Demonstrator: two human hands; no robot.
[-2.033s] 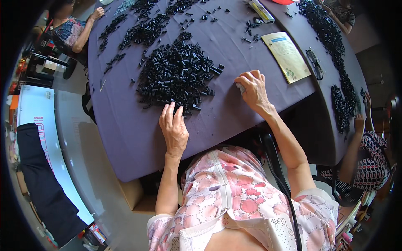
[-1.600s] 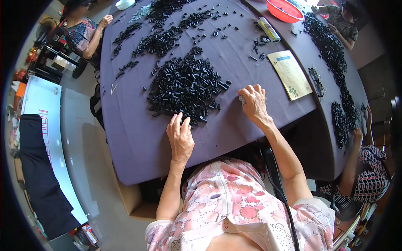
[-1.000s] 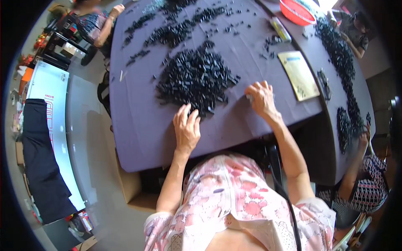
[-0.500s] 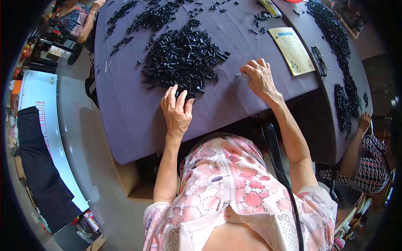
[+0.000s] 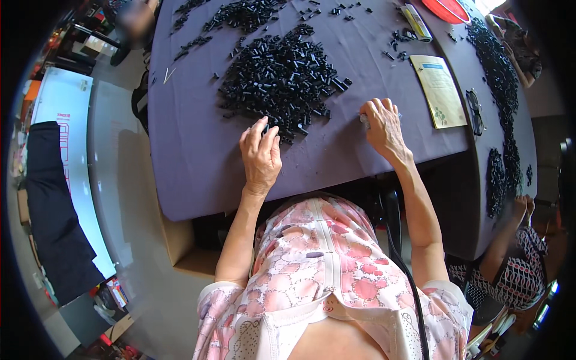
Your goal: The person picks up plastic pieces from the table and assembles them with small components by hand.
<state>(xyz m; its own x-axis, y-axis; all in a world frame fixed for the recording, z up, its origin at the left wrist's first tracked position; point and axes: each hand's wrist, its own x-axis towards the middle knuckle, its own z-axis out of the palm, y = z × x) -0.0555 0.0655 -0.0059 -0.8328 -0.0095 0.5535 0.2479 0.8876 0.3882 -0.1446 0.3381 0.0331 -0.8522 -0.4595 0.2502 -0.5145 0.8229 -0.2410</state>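
At the near left edge of a large heap of small black cylindrical pieces (image 5: 282,78), my left hand (image 5: 261,157) has its fingers bent. A small black piece (image 5: 266,128) shows between its fingertips. My right hand (image 5: 385,131) is closed in a fist on the cloth, right of the heap. A small clear or silvery thing (image 5: 364,120) pokes out beside its fingers; most of it is hidden, so its kind cannot be made out. Both hands are apart, on the purple-grey tablecloth (image 5: 198,162).
A tan printed packet (image 5: 441,96) and glasses (image 5: 474,113) lie to the right. More black pieces (image 5: 501,90) run along the adjoining table, where other people sit. A red round tray (image 5: 447,9) stands far right. Black trousers (image 5: 57,210) hang over a white box (image 5: 60,102) at left.
The view has shifted, so the table sits further right and turned a little. Relative to the heap, my left hand has drawn slightly left. My right fist has turned and stays closed.
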